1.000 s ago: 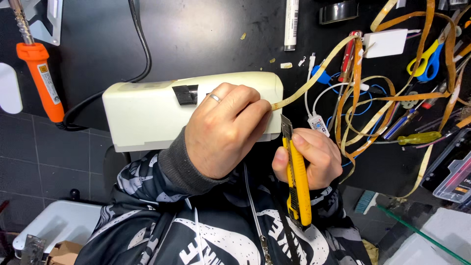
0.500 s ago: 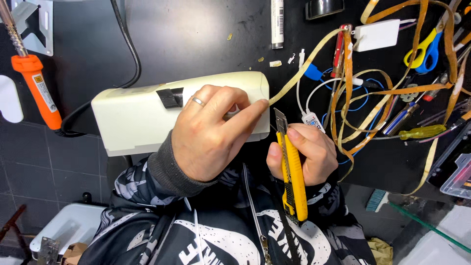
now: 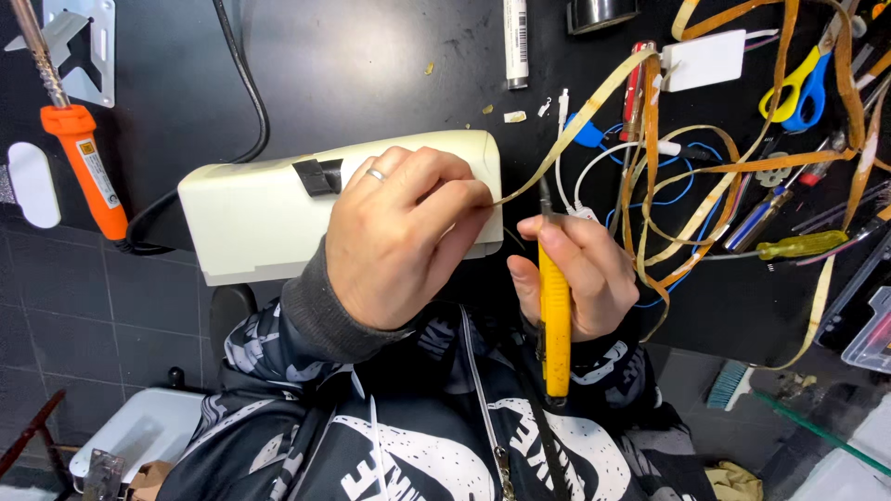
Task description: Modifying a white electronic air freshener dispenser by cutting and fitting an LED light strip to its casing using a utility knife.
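Observation:
My left hand, a ring on one finger, pinches the end of a thin yellowish strip in front of a cream-coloured box at the near edge of the black table. The strip runs taut up and to the right into a tangle of orange and yellow strips. My right hand grips a yellow utility knife, blade end pointing up close to the strip, just right of my left fingertips.
An orange-handled soldering iron lies at the left, and a black cable curves to the box. Scissors, a yellow-handled screwdriver, a white card, blue and white wires and a white marker crowd the right.
The view has shifted slightly. My right hand raised the knife, so the blade tip now sits beside the taut strip. My left hand keeps its pinch on the strip.

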